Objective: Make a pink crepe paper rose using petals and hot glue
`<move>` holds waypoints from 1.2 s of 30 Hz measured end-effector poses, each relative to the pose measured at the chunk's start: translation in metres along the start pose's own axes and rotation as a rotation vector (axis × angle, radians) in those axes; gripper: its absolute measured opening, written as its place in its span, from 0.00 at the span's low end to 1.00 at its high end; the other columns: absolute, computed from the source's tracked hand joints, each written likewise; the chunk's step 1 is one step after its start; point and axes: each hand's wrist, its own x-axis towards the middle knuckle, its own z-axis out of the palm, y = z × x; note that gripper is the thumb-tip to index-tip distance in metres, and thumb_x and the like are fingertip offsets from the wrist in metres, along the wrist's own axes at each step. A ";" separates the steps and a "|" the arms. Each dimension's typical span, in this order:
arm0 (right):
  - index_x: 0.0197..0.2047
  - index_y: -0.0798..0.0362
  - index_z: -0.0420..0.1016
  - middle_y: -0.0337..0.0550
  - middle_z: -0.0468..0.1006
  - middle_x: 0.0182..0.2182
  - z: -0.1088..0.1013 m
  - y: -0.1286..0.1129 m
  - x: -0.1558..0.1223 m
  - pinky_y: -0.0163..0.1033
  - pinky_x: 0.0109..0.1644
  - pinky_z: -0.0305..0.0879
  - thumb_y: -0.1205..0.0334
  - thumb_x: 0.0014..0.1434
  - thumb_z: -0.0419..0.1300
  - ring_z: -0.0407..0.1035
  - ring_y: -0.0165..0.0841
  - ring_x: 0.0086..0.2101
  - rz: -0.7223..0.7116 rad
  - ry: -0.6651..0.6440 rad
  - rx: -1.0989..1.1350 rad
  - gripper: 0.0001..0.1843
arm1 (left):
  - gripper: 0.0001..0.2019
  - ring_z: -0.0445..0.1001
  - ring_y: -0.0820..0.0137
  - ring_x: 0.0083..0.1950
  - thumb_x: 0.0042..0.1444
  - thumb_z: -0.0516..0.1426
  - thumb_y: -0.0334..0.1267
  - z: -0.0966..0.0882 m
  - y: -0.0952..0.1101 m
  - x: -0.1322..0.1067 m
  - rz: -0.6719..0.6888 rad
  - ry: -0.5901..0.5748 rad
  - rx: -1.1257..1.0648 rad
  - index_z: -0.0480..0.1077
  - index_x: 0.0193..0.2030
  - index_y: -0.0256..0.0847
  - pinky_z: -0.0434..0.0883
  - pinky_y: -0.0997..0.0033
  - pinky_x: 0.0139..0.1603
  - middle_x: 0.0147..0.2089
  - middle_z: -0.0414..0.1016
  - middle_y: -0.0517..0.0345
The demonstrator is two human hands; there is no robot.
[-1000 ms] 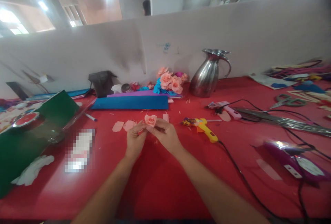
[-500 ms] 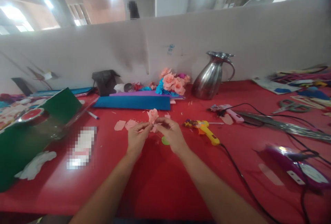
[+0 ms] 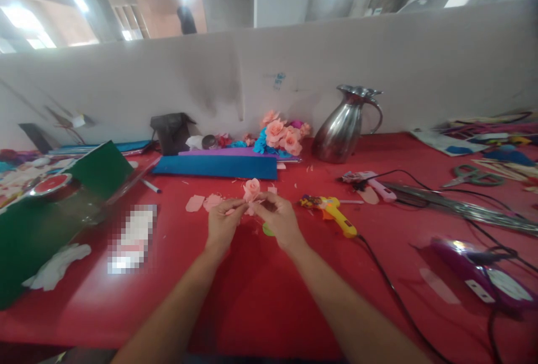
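My left hand (image 3: 222,222) and my right hand (image 3: 278,219) meet over the red table (image 3: 260,296), fingertips pinched together. Between them they hold a small pink paper rose (image 3: 251,189), which stands up above the fingertips. Loose pink paper petals (image 3: 203,203) lie on the table just left of my left hand. A bit of light green (image 3: 266,231) shows under my right hand. A yellow glue gun (image 3: 334,213) lies a short way right of my right hand.
At the back stand a steel jug (image 3: 343,125), a bunch of pink and blue paper flowers (image 3: 279,135), blue and purple paper sheets (image 3: 214,165) and a dark bag (image 3: 171,132). Green card (image 3: 46,207) lies left. Wires (image 3: 454,201), scissors (image 3: 473,174), cables and a purple tool (image 3: 479,268) lie right.
The rose has risen from between my fingers to stand above the fingertips. My hands have shifted slightly right and stayed pinched together.
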 end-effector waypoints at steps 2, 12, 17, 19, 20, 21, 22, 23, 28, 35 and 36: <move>0.30 0.52 0.75 0.36 0.74 0.24 0.000 0.001 0.000 0.36 0.33 0.63 0.59 0.46 0.66 0.66 0.29 0.26 -0.024 0.004 -0.026 0.07 | 0.06 0.72 0.68 0.34 0.43 0.63 0.39 0.000 -0.001 0.001 0.014 0.001 0.007 0.79 0.29 0.41 0.68 0.69 0.36 0.28 0.77 0.56; 0.27 0.51 0.76 0.35 0.72 0.24 -0.003 -0.005 0.002 0.36 0.34 0.62 0.59 0.42 0.68 0.65 0.28 0.26 0.071 -0.132 0.094 0.08 | 0.05 0.72 0.71 0.33 0.45 0.63 0.38 -0.001 0.004 -0.002 0.018 -0.139 0.003 0.77 0.29 0.39 0.68 0.71 0.37 0.29 0.76 0.58; 0.31 0.50 0.77 0.35 0.75 0.27 -0.006 -0.004 0.004 0.37 0.39 0.64 0.61 0.41 0.69 0.68 0.29 0.29 0.086 -0.171 0.195 0.11 | 0.13 0.74 0.69 0.39 0.45 0.64 0.36 -0.002 0.008 -0.002 -0.044 -0.221 -0.228 0.76 0.41 0.43 0.69 0.71 0.41 0.38 0.78 0.56; 0.32 0.49 0.78 0.35 0.75 0.28 -0.007 -0.004 0.005 0.38 0.40 0.65 0.61 0.41 0.70 0.68 0.29 0.29 0.078 -0.169 0.182 0.11 | 0.17 0.75 0.68 0.43 0.46 0.63 0.37 -0.005 0.007 -0.001 -0.086 -0.259 -0.266 0.75 0.46 0.43 0.69 0.70 0.44 0.42 0.78 0.53; 0.32 0.50 0.78 0.36 0.75 0.28 -0.008 -0.004 0.006 0.38 0.40 0.65 0.61 0.41 0.70 0.68 0.29 0.30 0.072 -0.161 0.161 0.11 | 0.17 0.75 0.67 0.43 0.46 0.63 0.37 -0.006 0.006 -0.001 -0.113 -0.263 -0.260 0.76 0.46 0.42 0.69 0.69 0.45 0.43 0.79 0.52; 0.31 0.50 0.78 0.36 0.75 0.29 -0.009 -0.004 0.006 0.38 0.39 0.65 0.60 0.41 0.70 0.68 0.30 0.30 0.063 -0.153 0.132 0.11 | 0.16 0.75 0.66 0.43 0.46 0.64 0.38 -0.007 0.005 -0.001 -0.135 -0.256 -0.246 0.76 0.45 0.41 0.69 0.69 0.45 0.42 0.79 0.51; 0.29 0.51 0.78 0.37 0.75 0.29 -0.010 -0.004 0.007 0.38 0.39 0.65 0.59 0.41 0.70 0.68 0.31 0.31 0.050 -0.145 0.095 0.10 | 0.16 0.75 0.66 0.43 0.46 0.64 0.38 -0.008 0.004 -0.001 -0.148 -0.241 -0.230 0.77 0.44 0.41 0.69 0.69 0.45 0.42 0.79 0.51; 0.28 0.51 0.78 0.38 0.74 0.29 -0.011 -0.004 0.008 0.38 0.38 0.65 0.58 0.41 0.69 0.68 0.31 0.31 0.034 -0.138 0.051 0.09 | 0.15 0.75 0.65 0.44 0.46 0.64 0.38 -0.008 0.004 -0.001 -0.149 -0.223 -0.217 0.77 0.43 0.41 0.69 0.69 0.45 0.42 0.79 0.51; 0.23 0.53 0.76 0.39 0.73 0.26 -0.014 -0.002 0.010 0.36 0.32 0.62 0.57 0.46 0.66 0.67 0.31 0.28 -0.098 -0.078 -0.243 0.08 | 0.16 0.75 0.67 0.42 0.47 0.63 0.39 -0.005 0.005 -0.004 -0.076 -0.214 -0.099 0.77 0.44 0.41 0.69 0.71 0.44 0.40 0.80 0.54; 0.26 0.51 0.77 0.42 0.75 0.28 -0.012 -0.005 0.004 0.36 0.33 0.63 0.69 0.51 0.61 0.68 0.32 0.30 -0.338 -0.086 -0.506 0.06 | 0.08 0.72 0.72 0.32 0.46 0.64 0.38 0.002 0.006 -0.006 -0.048 -0.183 -0.065 0.79 0.34 0.38 0.68 0.74 0.36 0.29 0.78 0.58; 0.26 0.51 0.77 0.41 0.75 0.29 -0.012 -0.005 0.004 0.36 0.33 0.63 0.70 0.51 0.61 0.68 0.31 0.30 -0.341 -0.096 -0.510 0.06 | 0.08 0.72 0.72 0.31 0.46 0.64 0.38 0.002 0.005 -0.005 -0.055 -0.165 -0.068 0.79 0.33 0.38 0.68 0.74 0.35 0.28 0.78 0.59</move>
